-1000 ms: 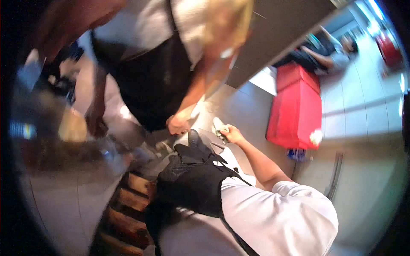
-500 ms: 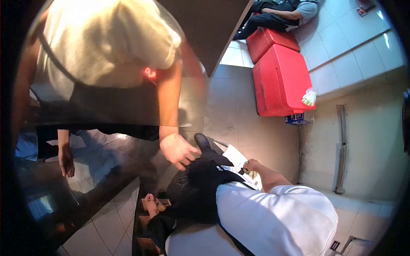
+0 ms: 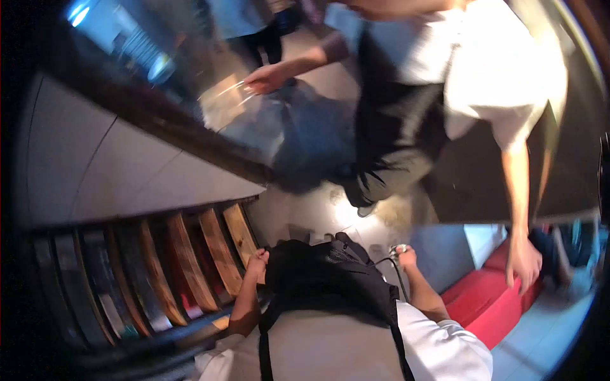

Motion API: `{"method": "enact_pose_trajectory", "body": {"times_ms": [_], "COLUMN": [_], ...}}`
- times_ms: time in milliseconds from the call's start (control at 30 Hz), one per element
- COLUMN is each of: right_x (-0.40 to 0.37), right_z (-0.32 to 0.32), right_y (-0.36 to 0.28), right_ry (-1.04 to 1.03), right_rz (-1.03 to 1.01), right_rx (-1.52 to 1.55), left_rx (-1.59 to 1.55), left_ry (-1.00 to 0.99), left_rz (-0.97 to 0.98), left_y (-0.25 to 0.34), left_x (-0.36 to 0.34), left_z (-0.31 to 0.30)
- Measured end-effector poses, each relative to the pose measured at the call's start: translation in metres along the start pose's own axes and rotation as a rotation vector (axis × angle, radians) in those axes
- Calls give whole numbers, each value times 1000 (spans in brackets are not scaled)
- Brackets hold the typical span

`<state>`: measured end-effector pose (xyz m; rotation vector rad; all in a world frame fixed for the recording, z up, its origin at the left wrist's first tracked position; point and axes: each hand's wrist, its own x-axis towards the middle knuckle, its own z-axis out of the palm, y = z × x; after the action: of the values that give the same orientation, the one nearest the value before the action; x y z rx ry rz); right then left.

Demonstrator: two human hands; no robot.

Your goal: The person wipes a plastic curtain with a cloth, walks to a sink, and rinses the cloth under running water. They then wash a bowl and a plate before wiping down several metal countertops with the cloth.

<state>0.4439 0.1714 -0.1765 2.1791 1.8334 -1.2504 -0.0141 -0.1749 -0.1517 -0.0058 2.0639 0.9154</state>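
My left hand [image 3: 257,263] is beside the left edge of my black apron [image 3: 324,273]. Its fingers are curled, and what they hold, if anything, is hidden. My right hand [image 3: 405,257], off the apron's other side, is closed around a small pale, shiny item [image 3: 398,249], too blurred to name. A dark cord [image 3: 399,279] hangs just below that hand.
Slanted wooden slats [image 3: 190,263] form a rack on my left. A person in a white top and dark apron [image 3: 400,108] stands opposite, one hand [image 3: 270,77] near thin pale sticks. Red boxes [image 3: 486,298] stand at right, beside a dark panel [image 3: 508,184].
My view has swung left, bringing the slatted rack into full view and shifting the red boxes to the lower right. My right hand stays closed.
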Motion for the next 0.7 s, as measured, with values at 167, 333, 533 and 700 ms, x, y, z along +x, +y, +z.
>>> {"method": "enact_pose_trajectory", "body": {"times_ms": [167, 333, 533, 700], "right_x": [57, 77, 8, -74], "right_z": [33, 66, 57, 33], "right_y": [-74, -139, -300, -498], "right_ry": [-224, -378, -539, -441], "right_rz": [-221, -226, -563, -826], "right_rx": [-263, -214, 266, 49], "left_rx": [518, 207, 222, 25], "left_ry": [58, 75, -29, -98], "left_rz": [415, 110, -12, 57], "left_y": [-107, -98, -87, 76], "left_x": [40, -41, 2, 107], "left_z": [16, 7, -49, -120]}}
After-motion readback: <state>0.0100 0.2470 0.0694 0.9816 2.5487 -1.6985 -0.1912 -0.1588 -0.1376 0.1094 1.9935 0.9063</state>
